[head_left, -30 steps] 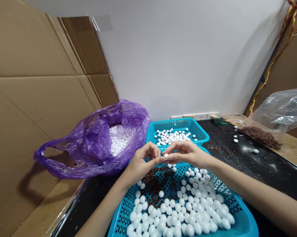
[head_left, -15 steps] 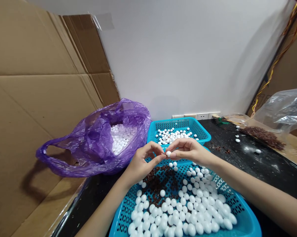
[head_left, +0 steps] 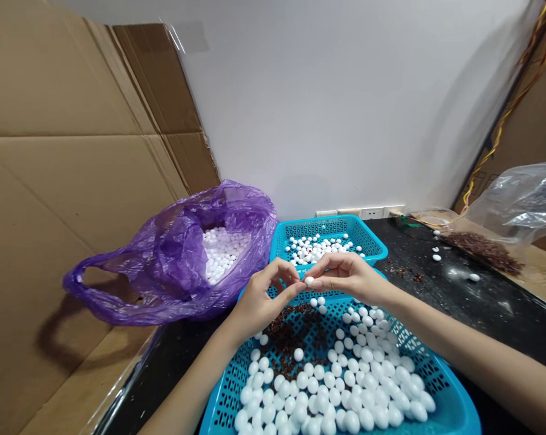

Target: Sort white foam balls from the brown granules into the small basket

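Between the thumb and fingers of my right hand (head_left: 352, 278) is a small white ball (head_left: 309, 281), egg-like and smooth. My left hand (head_left: 266, 299) meets it from the left, thumb and fingertips pinched close to the ball; whatever sits between those fingertips is too small to make out. Both hands hover over the back part of a large turquoise basket (head_left: 454, 386). Many white balls (head_left: 367, 362) lie in it, mostly at the front and right. Dark brown bits (head_left: 291, 338) are heaped at its back left.
Behind stands a second turquoise basket (head_left: 372, 237) with more white balls. A purple plastic bag (head_left: 164, 254) of white balls lies open at left, by a cardboard sheet (head_left: 73, 181). On the black table (head_left: 445, 308) at right are loose balls and a clear bag (head_left: 517, 193) beside reddish-brown bits (head_left: 485, 251).
Almost nothing differs. Both hands keep the same pinch around the white ball, and the view has shifted very slightly.
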`<state>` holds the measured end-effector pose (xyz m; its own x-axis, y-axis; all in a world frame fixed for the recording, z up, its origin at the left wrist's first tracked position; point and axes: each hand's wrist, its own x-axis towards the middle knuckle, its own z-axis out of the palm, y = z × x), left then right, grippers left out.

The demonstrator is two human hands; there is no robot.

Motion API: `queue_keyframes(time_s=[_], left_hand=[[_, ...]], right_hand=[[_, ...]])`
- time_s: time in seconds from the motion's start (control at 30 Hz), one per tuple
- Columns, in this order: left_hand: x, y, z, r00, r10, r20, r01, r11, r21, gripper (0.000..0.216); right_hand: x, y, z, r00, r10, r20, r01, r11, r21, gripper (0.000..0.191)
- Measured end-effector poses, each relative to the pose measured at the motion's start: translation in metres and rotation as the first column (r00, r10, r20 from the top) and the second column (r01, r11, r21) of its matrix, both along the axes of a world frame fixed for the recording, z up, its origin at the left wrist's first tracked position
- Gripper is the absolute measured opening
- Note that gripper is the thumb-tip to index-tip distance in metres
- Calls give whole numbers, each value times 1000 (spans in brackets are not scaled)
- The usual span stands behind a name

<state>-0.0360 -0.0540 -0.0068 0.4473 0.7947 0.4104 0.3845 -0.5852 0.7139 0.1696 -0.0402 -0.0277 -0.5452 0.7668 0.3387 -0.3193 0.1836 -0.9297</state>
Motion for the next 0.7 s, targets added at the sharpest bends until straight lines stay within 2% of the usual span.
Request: queue_keyframes(time_s=[0.13, 0.23, 0.37, 0.43, 0.57, 0.7], left_hand=[[-1, 1, 0, 996, 87, 17, -89, 992, 90, 7], [-2, 2, -1, 993, 122, -2, -120, 985, 122, 8], [-3, 2, -2, 992, 120, -46, -113, 986, 122, 9], [-3, 2, -2, 992, 114, -57, -107, 988, 113, 10], [-3, 2, -2, 991, 119, -58, -113, 988, 101, 13], [-3, 2, -1, 991, 117, -64, -112, 991, 76, 14]], right_hand=[[1, 4, 1, 997, -77, 25, 75, 995, 64, 13], [2, 12, -1, 982, -189, 22, 188, 981, 42, 19], [7, 21, -7, 929, -367, 36, 369, 924, -104, 29], [10, 24, -9, 909, -416, 31, 414, 889, -195, 32], [12, 26, -11, 901, -434, -8, 402, 841, -363, 33], [11, 26, -10, 886, -462, -45, 397, 805, -441, 30]])
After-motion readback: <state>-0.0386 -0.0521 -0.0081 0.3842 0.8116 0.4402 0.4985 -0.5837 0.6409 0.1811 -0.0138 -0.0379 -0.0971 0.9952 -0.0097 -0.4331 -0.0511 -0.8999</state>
